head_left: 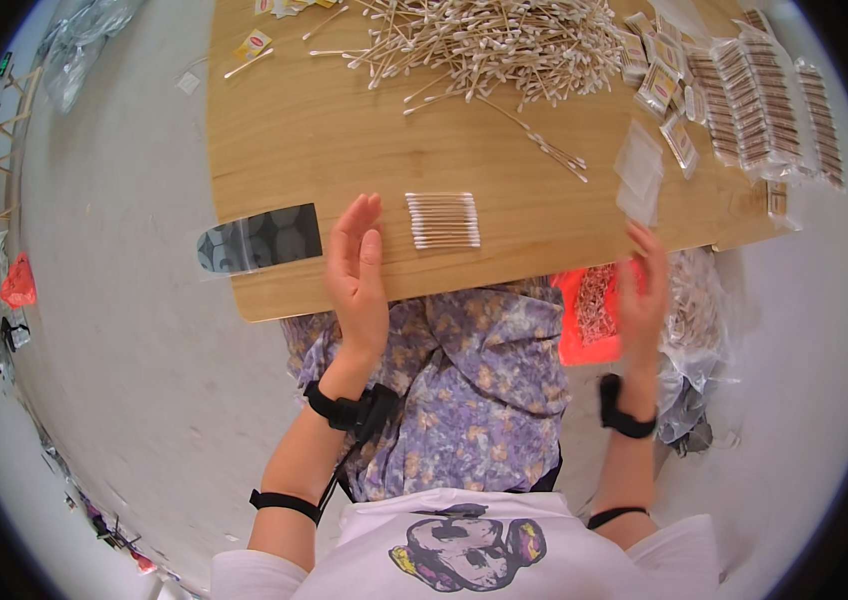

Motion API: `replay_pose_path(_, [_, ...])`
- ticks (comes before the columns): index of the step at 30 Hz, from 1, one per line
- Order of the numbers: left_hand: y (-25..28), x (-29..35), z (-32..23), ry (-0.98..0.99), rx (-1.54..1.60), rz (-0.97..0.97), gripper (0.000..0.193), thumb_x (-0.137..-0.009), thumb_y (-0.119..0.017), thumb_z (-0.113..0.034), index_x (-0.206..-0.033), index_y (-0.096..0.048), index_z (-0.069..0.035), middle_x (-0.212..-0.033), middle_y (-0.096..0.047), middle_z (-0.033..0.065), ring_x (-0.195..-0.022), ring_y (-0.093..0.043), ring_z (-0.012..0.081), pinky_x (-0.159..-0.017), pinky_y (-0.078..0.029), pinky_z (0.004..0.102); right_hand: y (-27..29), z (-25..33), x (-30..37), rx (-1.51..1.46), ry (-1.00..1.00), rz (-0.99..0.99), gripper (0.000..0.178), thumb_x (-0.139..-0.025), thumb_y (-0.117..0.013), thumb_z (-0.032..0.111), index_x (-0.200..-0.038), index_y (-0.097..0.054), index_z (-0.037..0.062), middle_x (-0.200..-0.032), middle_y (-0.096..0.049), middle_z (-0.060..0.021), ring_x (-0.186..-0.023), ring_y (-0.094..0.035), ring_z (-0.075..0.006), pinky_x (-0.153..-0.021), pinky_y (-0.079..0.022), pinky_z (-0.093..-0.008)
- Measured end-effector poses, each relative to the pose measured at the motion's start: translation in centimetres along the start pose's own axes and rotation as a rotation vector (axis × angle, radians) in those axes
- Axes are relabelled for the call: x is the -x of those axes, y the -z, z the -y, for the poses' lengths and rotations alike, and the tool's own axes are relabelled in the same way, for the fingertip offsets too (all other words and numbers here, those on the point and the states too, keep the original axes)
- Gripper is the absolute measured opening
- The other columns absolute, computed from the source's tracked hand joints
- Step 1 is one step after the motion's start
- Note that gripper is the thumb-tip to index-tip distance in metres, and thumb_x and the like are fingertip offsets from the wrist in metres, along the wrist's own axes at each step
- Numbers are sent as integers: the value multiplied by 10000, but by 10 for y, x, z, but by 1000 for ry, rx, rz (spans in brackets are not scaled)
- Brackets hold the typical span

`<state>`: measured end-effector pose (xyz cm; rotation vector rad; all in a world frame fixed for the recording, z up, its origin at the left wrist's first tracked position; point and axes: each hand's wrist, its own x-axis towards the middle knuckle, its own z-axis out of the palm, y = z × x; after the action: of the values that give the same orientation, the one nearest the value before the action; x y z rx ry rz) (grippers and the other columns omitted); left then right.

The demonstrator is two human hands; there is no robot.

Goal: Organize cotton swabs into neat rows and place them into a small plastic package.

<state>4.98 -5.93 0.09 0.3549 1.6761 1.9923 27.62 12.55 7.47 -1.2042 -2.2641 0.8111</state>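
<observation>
A neat row of cotton swabs (444, 221) lies side by side on the wooden table (344, 150), in front of me. Just left of it, my left hand (356, 275) is held edge-on with its fingers stretched out and nothing in it. My right hand (647, 290) is at the table's near edge on the right, slightly blurred, its fingers extended and seemingly bare. Beyond those fingertips are small clear plastic bags (641, 175), overlapping one another. A dark, flat pouch (266, 240) with a rounded end rests left of my left hand.
Loose cotton swabs (504, 45) form a big pile at the far side. Filled swab packs (749, 95) stand in rows at the right. A small yellow packet (254, 43) is far left. Below the right edge sit a red bag (584, 335) and a clear bag (694, 310).
</observation>
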Motion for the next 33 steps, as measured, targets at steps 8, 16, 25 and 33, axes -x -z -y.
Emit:
replay_pose_path(8, [20, 15, -13, 18, 12, -94, 381, -1082, -426, -210, -1402, -497, -15, -1363, -588, 140, -1281, -549, 229, -1068, -444, 389, -177, 72, -45, 434, 471, 71, 519, -1011, -504, 142, -1501, -379, 24, -1546, -412, -160, -1492, -296, -323, -1223, -216, -512])
replay_pose_path(16, [26, 2, -9, -42, 171, -209, 408, -1085, -424, -238, -1414, -472, -1, -1392, -564, 164, -1313, -525, 242, -1113, -405, 394, -214, 80, -47, 359, 572, 130, 576, -914, -488, 21, -1484, -405, 3, -1555, -405, -169, -1492, -310, -316, -1221, -251, -494])
replay_pose_path(25, [28, -42, 8, -89, 484, -334, 496, -1103, -337, -327, -1463, -410, 7, -1474, -483, 181, -1410, -418, 249, -1197, -305, 387, -256, 113, -35, 309, 707, 213, 544, -928, -494, 67, -1466, -436, 4, -1553, -418, -159, -1488, -328, -300, -1226, -269, -452])
replay_pose_path(33, [26, -39, 9, -75, 525, -350, 513, -1102, -339, -329, -1472, -389, 22, -1487, -462, 193, -1421, -403, 265, -1205, -292, 395, -265, 118, -32, 290, 714, 239, 527, -948, -493, 109, -1461, -442, 5, -1552, -419, -153, -1488, -324, -292, -1231, -259, -443])
